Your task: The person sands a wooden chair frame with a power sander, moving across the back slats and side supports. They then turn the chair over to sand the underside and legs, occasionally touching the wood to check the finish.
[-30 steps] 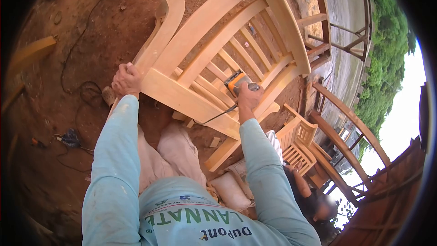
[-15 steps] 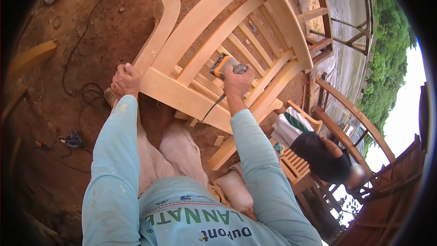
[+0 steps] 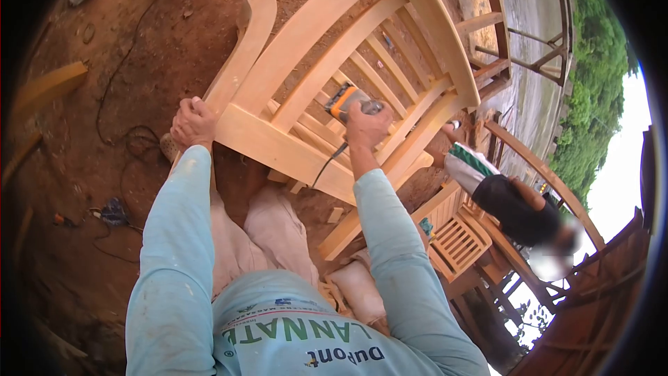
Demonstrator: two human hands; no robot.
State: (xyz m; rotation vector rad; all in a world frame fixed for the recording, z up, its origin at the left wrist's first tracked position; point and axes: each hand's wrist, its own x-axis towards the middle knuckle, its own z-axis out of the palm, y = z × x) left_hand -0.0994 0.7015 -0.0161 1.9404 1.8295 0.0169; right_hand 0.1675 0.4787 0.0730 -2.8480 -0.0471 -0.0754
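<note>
A large pale wooden chair (image 3: 285, 141) with a slatted back tilts across the middle of the view. My left hand (image 3: 193, 124) is closed round the frame's corner, at the base of the curved armrest (image 3: 256, 17). In my right hand (image 3: 367, 125) is an orange and black electric sander (image 3: 343, 102), gripped from above. The sander overlaps the slats inside the backrest, and its dark cord (image 3: 325, 167) hangs down over the lower rail.
Another person (image 3: 518, 202) in dark and white clothes is at the right, near a slatted wooden chair (image 3: 460, 245). Cables (image 3: 103, 115) and a dark power tool (image 3: 113, 213) lie on the dirt at left. Wooden frames (image 3: 487, 21) stand at upper right.
The other person has moved right and up in the view, uncovering more of the small slatted chair. My hands and the sander stay in nearly the same place.
</note>
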